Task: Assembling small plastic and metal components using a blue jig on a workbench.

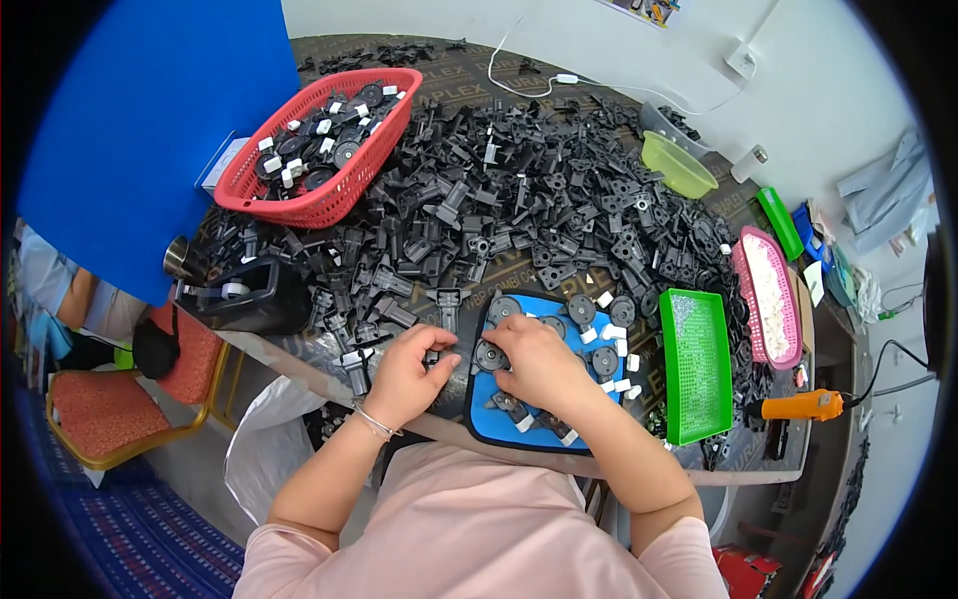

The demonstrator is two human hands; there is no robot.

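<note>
My left hand (407, 367) rests at the table's front edge, fingers curled around a small black plastic part (431, 355). My right hand (534, 361) lies on the blue mat (484, 424), its fingers pinching a round black disc part (490, 355). Several more black discs (605, 360) with small white clips (613, 332) lie on the mat to the right of that hand. A big heap of black plastic brackets (519, 200) covers the table beyond both hands.
A red basket (261, 190) of assembled discs stands far left. A black tape dispenser (244, 297) sits left of my hands. A green tray (696, 364), a pink tray (768, 297), an orange-handled tool (798, 405) and a yellow-green bowl (677, 165) are to the right.
</note>
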